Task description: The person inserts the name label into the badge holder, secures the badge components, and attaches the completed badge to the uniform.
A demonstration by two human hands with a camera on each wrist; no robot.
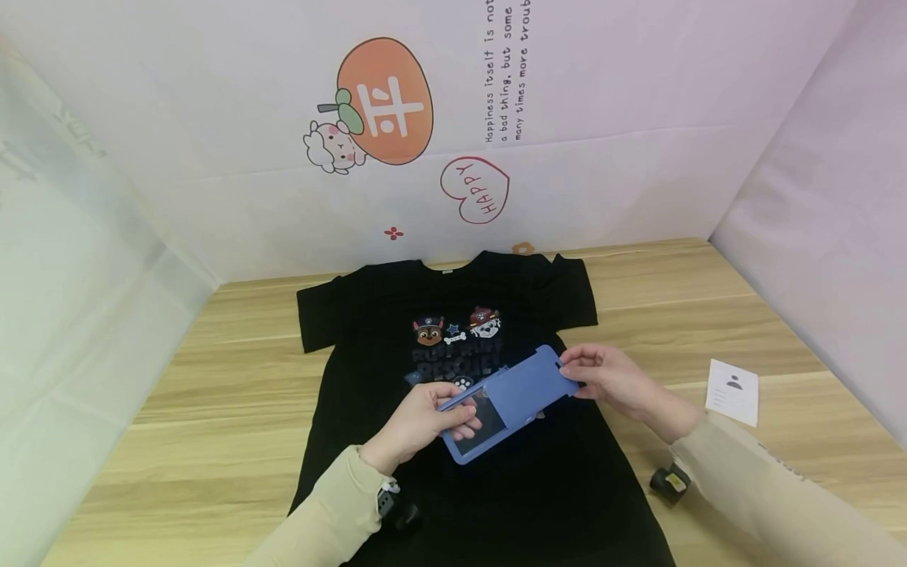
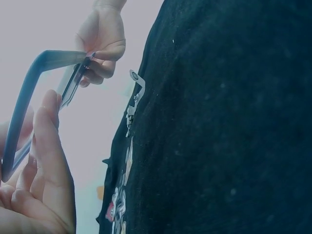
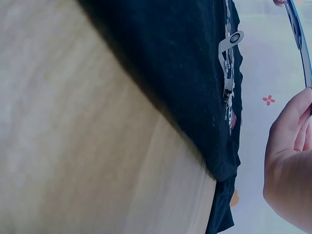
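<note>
- Well, nearest of all are two pale sleeves, low by the shirt's bottom half, with a small black gadget under the right wrist.
- Just over the middle of the shirt, the left hand pinches the near end of a blue holder, thumb on top. Its fingers show inside the dark window; I can't tell if they poke through or sit behind something clear.
- Over the shirt's right side, the right hand pinches the holder's other end, by a little slot.
- That holder is up off the shirt, tilted. It looks light, stiff and a bit slippery, like hard plastic. The thin rim might crack if bent hard, so the side edges seem best to hold.
- On the shirt, below the holder, lies a small shiny clip with a strap.
- Flat under it all is the black shirt itself, with cartoon pups on its front, on a wooden table.
- Right of the shirt lies a white card, printed with a little person shape.
- Past the shirt's neck, a white cloth wall has a red heart drawn on it.
</note>
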